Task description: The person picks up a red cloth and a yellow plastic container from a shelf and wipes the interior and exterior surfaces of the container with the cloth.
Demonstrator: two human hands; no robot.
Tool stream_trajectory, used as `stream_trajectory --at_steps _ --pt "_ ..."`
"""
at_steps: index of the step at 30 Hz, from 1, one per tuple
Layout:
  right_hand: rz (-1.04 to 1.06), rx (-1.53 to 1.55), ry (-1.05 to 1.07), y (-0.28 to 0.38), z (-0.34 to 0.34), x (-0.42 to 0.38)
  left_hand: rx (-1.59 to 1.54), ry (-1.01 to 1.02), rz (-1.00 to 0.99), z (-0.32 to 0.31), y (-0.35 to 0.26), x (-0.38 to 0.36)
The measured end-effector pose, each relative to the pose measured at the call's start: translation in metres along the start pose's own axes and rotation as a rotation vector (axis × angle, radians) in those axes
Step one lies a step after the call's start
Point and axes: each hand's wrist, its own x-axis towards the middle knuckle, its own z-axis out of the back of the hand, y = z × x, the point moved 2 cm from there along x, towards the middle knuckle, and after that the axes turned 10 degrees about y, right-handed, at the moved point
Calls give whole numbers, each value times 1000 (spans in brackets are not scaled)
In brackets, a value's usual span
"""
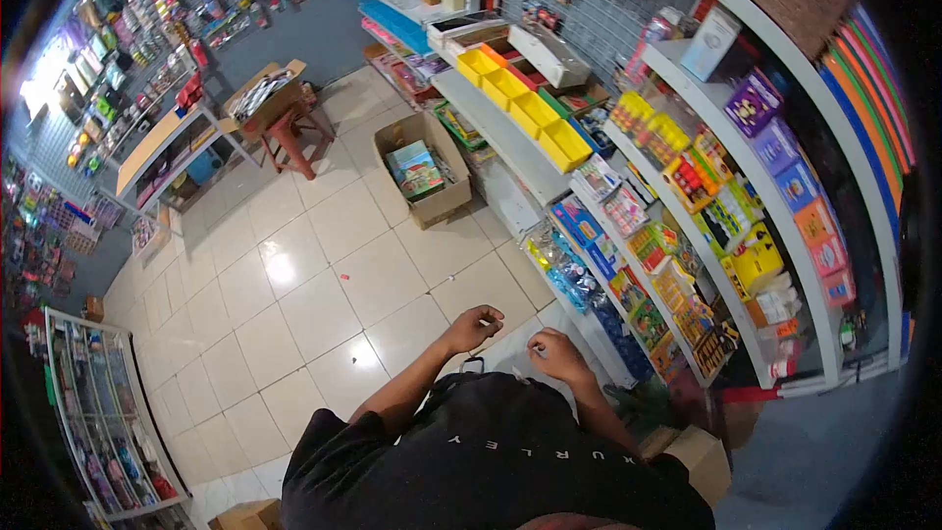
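Both of my hands are in front of my black shirt [491, 451], over the tiled floor, a short gap between them. My left hand [474, 328] has its fingers curled toward the right one, with space between thumb and fingers and nothing visible in it. The fingers of my right hand [556, 353] are bent in and pressed together; a small pale thing shows by the fingertips, too small to make out. An open cardboard box [444, 202] with colourful books [415, 170] stands on the floor beyond my hands.
Shelves with packaged goods [628, 206] run along the right, with yellow bins [533, 114] on one. A red-brown stool [294, 142] holds another box [257, 98]. A table [162, 152] stands at the upper left, a glass display case [113, 412] at the lower left.
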Motion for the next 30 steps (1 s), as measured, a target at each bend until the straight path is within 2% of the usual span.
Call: stream_trajectory --at_steps 2,3,8,11,12,15,19,23,30 --pt "50 -45 -53 3 26 0 -50 -48 20 -7 -7 -4" --pt "61 25 -63 30 -12 47 -12 -85 84 52 1 -44" --pt "116 9 -40 21 0 72 -38 -150 93 51 0 -42" --pt "146 -8 93 19 -9 88 -79 -116 23 52 10 -33" --pt "112 -28 141 19 -12 93 -63 -111 37 52 8 -30" --pt "182 -1 203 19 -12 118 -182 -116 33 56 1 -21" --pt "221 -56 238 16 6 161 -55 -175 12 74 -10 -5" --pt "313 -104 231 26 42 203 -66 -225 136 98 -44 1" --pt "196 -28 163 10 95 251 41 -253 172 134 -69 47"
